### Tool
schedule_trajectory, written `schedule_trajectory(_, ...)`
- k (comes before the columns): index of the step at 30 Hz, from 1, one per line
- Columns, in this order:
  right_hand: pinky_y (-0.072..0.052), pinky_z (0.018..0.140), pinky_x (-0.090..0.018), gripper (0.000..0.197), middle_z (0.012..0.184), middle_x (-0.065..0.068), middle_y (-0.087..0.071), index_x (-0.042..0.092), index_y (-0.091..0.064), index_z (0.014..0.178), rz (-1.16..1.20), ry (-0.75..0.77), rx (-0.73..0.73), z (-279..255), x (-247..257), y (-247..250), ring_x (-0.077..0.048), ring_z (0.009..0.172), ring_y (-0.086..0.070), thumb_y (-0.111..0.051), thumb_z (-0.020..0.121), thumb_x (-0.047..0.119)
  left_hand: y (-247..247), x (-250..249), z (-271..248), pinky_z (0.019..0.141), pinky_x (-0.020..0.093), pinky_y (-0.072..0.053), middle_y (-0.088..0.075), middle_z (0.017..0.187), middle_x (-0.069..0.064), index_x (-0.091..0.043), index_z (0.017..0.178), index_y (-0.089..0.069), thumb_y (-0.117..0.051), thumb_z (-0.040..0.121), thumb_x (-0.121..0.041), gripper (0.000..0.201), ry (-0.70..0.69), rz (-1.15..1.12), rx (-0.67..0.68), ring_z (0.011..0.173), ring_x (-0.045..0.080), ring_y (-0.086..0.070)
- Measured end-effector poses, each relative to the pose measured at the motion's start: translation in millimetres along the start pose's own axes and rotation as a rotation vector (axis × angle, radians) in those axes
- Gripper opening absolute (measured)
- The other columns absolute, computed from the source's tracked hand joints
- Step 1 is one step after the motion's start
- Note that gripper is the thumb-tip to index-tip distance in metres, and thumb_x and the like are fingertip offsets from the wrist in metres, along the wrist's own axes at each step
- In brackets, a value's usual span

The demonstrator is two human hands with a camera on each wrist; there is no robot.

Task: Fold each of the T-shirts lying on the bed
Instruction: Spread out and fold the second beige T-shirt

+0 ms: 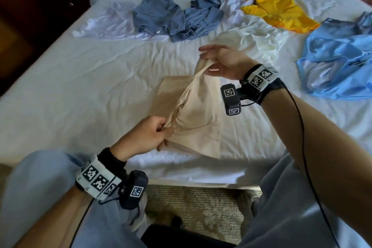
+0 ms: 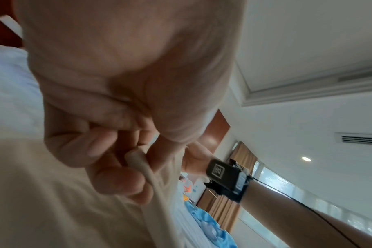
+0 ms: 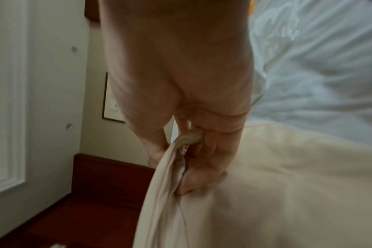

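We hold beige T-shirt at frame centre, near front edge of bed. Left hand pinches bunched edge at lower end; right hand pinches same edge at upper end, remaining fingers loosely spread.

Risk, as we judge: pinches small, fabric gathered; slip at either end drops raised flap crooked. Lower layers may drag, skewing fold.

Held edge runs lower left to upper right; shirt's long axis runs roughly near-to-far down frame.

Unfolded shirts lie across top.

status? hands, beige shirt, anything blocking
Left hand pinches beige T-shirt near edge; right hand grips far end, lifted. Shirt part-folded on bed. Unfolded shirts heaped beyond, not in the way.
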State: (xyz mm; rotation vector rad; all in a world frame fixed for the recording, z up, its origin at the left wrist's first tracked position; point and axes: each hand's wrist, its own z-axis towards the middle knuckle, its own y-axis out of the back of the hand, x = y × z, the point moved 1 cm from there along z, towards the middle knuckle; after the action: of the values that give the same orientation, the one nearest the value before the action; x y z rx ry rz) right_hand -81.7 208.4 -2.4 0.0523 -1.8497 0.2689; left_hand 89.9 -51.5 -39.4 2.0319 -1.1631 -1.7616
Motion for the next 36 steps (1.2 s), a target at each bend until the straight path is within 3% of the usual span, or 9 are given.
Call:
schedule_trajectory(3,-0.06,0.069,-0.031,0.038,0.083,0.001,-0.072,0.009,-0.063,0.13,-0.009,-0.015,0.021,6,-15,-20,-0.018,0.078,-0.072,-0.065,0.093,-0.001,13,29,-11,0.057,0.028,-0.043,-0.075,0.077,0.007,-0.004,0.092,-0.065,-0.058,0.104,-0.026,0.025,0.086,-0.025,0.034,0.058,0.018,-0.062)
schedule_trajectory(5,-0.06,0.071,-0.031,0.039,0.089,-0.003,-0.071,0.007,-0.063,0.13,-0.026,-0.021,0.04,8,-24,-33,-0.019,0.079,-0.073,-0.066,0.092,-0.001,15,49,-17,0.057,0.029,-0.039,-0.074,0.075,0.004,-0.005,0.091,-0.064,-0.057,0.105,-0.029,0.029,0.114,-0.033,0.03,0.056,0.017,-0.059)
schedule_trajectory(11,-0.061,0.071,-0.031,0.038,0.092,-0.007,-0.071,0.006,-0.062,0.128,-0.003,-0.009,0.018,17,-40,-69,-0.02,0.083,-0.075,-0.07,0.091,0.001,11,87,-30,0.061,0.032,-0.044,-0.06,0.061,-0.002,-0.011,0.075,-0.057,-0.051,0.106,-0.036,0.041,0.134,-0.021,-0.03,0.054,0.012,-0.052)
schedule_trajectory(18,-0.064,0.075,-0.04,0.04,0.107,-0.013,-0.067,0.004,-0.059,0.13,0.057,0.0,-0.078,31,-59,-80,-0.031,0.098,-0.073,-0.069,0.092,-0.001,11,95,-25,0.057,0.026,-0.046,-0.067,0.065,0.002,-0.007,0.086,-0.062,-0.065,0.1,-0.03,0.027,0.13,-0.135,-0.187,0.052,0.012,-0.055)
schedule_trajectory(21,-0.063,0.074,-0.039,0.038,0.105,-0.013,-0.066,0.005,-0.059,0.131,0.037,-0.01,-0.051,38,-63,-84,-0.027,0.089,-0.073,-0.067,0.094,0.0,14,96,-26,0.061,0.026,-0.049,-0.073,0.077,0.007,-0.01,0.092,-0.066,-0.064,0.1,-0.022,0.014,0.151,-0.164,-0.191,0.055,0.004,-0.06)
schedule_trajectory(26,-0.064,0.074,-0.041,0.038,0.098,-0.017,-0.067,0.003,-0.057,0.132,0.02,-0.027,-0.077,51,-72,-88,-0.028,0.078,-0.075,-0.065,0.095,-0.001,22,101,-27,0.066,0.025,-0.048,-0.073,0.083,0.005,-0.007,0.098,-0.068,-0.061,0.101,-0.017,0.013,0.166,-0.122,-0.206,0.06,-0.005,-0.063)
schedule_trajectory(30,-0.064,0.079,-0.046,0.037,0.106,-0.019,-0.068,0.005,-0.059,0.128,-0.003,-0.037,-0.2,62,-78,-93,-0.032,0.087,-0.075,-0.067,0.093,-0.002,24,105,-27,0.061,0.017,-0.043,-0.071,0.082,0.0,-0.011,0.102,-0.068,-0.061,0.102,-0.02,0.011,0.179,-0.088,-0.263,0.056,-0.008,-0.06)
schedule_trajectory(33,-0.063,0.081,-0.047,0.036,0.092,-0.015,-0.07,0.007,-0.063,0.125,-0.134,-0.033,-0.295,71,-86,-98,-0.028,0.082,-0.075,-0.07,0.091,0.004,21,105,-26,0.061,0.018,-0.044,-0.072,0.08,0.0,-0.008,0.1,-0.068,-0.063,0.101,-0.02,0.013,0.172,-0.078,-0.238,0.055,-0.007,-0.061)
schedule_trajectory(36,-0.063,0.085,-0.042,0.055,0.09,-0.011,-0.072,0.011,-0.051,0.14,-0.197,-0.008,-0.204,75,-95,-106,-0.023,0.081,-0.072,-0.076,0.091,0.017,19,104,-25,0.054,0.016,-0.045,-0.072,0.081,0.005,-0.006,0.103,-0.064,-0.065,0.1,-0.018,0.012,0.169,-0.111,-0.238,0.052,-0.004,-0.061)
